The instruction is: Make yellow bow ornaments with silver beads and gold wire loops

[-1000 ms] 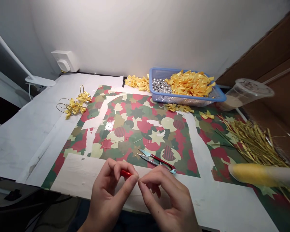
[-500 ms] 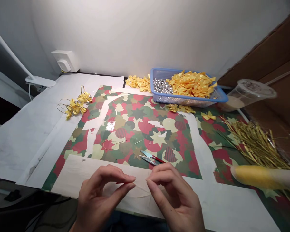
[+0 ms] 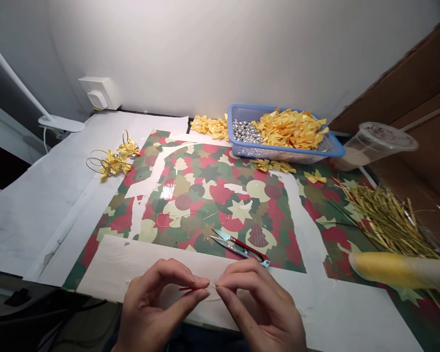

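Observation:
My left hand [image 3: 165, 300] and my right hand [image 3: 262, 303] are held close together above the near edge of the table, each with thumb and forefinger pinched. A thin pale thread [image 3: 212, 284] shows faintly between the two sets of fingertips. Something small and red [image 3: 185, 289] appears at the left fingers; I cannot make out what it is. Just beyond my right hand lie thread snips [image 3: 240, 248] with red handles, on the patterned paper [image 3: 209, 195]. Farther in, a curved fine thread [image 3: 165, 221] rests on that paper, beside a thin needle-like piece [image 3: 210, 215].
A blue basket [image 3: 286, 155] at the back holds yellow bows [image 3: 289, 128] and silver bells [image 3: 246, 132]. Bow-trimmed loops [image 3: 113, 164] lie at the left. On the right are a plastic cup [image 3: 374, 144], greenish-gold strips [image 3: 388, 220] and a yellow-and-white cylinder [image 3: 399, 268].
Both hands have come slightly lower and their fingertips are closer together. The thread's slack curve shows less, and more of the snips is uncovered.

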A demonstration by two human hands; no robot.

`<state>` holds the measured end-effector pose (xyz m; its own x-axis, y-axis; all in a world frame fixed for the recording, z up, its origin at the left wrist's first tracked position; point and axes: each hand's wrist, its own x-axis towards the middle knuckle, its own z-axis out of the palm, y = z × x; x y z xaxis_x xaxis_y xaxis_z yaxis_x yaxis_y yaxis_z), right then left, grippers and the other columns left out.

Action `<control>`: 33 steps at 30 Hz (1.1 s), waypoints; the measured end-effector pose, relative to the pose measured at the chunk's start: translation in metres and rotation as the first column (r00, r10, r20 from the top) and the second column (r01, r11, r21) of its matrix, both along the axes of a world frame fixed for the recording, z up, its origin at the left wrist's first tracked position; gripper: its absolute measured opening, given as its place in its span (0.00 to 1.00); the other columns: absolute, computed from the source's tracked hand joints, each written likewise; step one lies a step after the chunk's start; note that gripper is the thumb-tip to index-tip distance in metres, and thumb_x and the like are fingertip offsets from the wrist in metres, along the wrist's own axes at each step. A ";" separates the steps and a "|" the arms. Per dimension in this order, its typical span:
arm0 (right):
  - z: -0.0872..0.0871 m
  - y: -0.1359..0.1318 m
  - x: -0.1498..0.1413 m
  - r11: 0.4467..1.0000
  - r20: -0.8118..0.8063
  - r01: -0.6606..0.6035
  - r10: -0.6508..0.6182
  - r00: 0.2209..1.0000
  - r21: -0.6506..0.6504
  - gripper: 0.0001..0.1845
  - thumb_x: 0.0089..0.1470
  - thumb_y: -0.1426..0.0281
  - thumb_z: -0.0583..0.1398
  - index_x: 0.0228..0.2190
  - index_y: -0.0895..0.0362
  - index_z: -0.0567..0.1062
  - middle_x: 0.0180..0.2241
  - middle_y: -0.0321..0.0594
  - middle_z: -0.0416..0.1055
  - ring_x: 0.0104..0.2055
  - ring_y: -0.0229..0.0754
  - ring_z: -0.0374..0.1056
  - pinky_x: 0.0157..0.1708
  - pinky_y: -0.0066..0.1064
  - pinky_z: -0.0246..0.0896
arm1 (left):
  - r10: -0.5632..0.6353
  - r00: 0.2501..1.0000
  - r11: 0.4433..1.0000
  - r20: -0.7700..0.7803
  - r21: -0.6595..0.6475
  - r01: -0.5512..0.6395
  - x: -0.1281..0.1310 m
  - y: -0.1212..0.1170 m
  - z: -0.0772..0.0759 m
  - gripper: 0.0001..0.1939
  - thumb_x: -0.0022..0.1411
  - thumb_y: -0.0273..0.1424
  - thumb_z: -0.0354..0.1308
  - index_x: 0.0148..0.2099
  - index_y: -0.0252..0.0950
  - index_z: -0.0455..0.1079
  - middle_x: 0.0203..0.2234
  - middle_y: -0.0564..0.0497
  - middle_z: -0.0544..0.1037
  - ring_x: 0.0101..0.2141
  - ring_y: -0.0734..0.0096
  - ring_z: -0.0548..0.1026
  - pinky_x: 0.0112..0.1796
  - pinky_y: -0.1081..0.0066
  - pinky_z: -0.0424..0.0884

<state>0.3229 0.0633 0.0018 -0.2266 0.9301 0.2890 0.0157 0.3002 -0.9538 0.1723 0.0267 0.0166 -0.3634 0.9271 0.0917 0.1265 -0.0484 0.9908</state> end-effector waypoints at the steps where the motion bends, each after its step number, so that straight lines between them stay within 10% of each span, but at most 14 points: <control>1: 0.000 -0.001 0.000 1.000 0.005 -0.007 0.007 1.000 0.005 0.07 0.57 0.76 0.60 0.30 0.54 0.76 0.27 0.37 0.69 0.29 0.39 0.67 0.28 0.28 0.65 | -0.018 1.000 1.000 -0.015 -0.003 0.018 0.000 0.000 0.001 0.10 0.49 0.23 0.69 0.29 0.43 0.75 0.22 0.58 0.80 0.26 0.75 0.79 0.29 0.82 0.76; 9: -0.005 -0.001 0.007 1.000 0.096 0.012 -0.014 0.995 0.013 0.07 0.60 0.72 0.57 0.30 0.55 0.73 0.27 0.38 0.68 0.28 0.39 0.67 0.27 0.29 0.62 | -0.214 0.911 0.977 -0.352 -0.080 0.199 -0.022 0.009 0.008 0.04 0.60 0.28 0.60 0.37 0.43 0.74 0.30 0.54 0.80 0.33 0.71 0.78 0.35 0.76 0.74; 16: -0.010 0.002 0.011 0.999 0.105 0.013 -0.010 0.994 -0.034 0.08 0.60 0.74 0.57 0.29 0.55 0.73 0.27 0.38 0.69 0.29 0.38 0.66 0.27 0.28 0.61 | -0.239 0.583 0.971 -0.777 -0.175 0.164 -0.021 0.057 0.015 0.06 0.64 0.30 0.52 0.40 0.38 0.71 0.36 0.48 0.77 0.39 0.60 0.74 0.40 0.62 0.70; 21: -0.012 0.002 0.007 0.999 0.105 0.035 -0.031 0.994 -0.037 0.09 0.60 0.74 0.57 0.28 0.55 0.73 0.27 0.37 0.68 0.28 0.38 0.66 0.27 0.27 0.61 | -0.341 0.339 0.940 -0.877 -0.324 0.108 -0.006 0.084 0.014 0.03 0.62 0.26 0.52 0.36 0.35 0.67 0.35 0.46 0.75 0.37 0.57 0.72 0.36 0.61 0.66; 33: -0.011 0.004 0.007 0.997 0.095 0.031 -0.025 0.995 -0.066 0.09 0.59 0.73 0.57 0.27 0.55 0.72 0.27 0.37 0.68 0.29 0.37 0.66 0.27 0.26 0.61 | -0.356 0.159 0.934 -0.921 -0.344 0.101 -0.004 0.091 0.007 0.09 0.64 0.25 0.49 0.30 0.35 0.65 0.27 0.46 0.72 0.30 0.59 0.68 0.33 0.63 0.62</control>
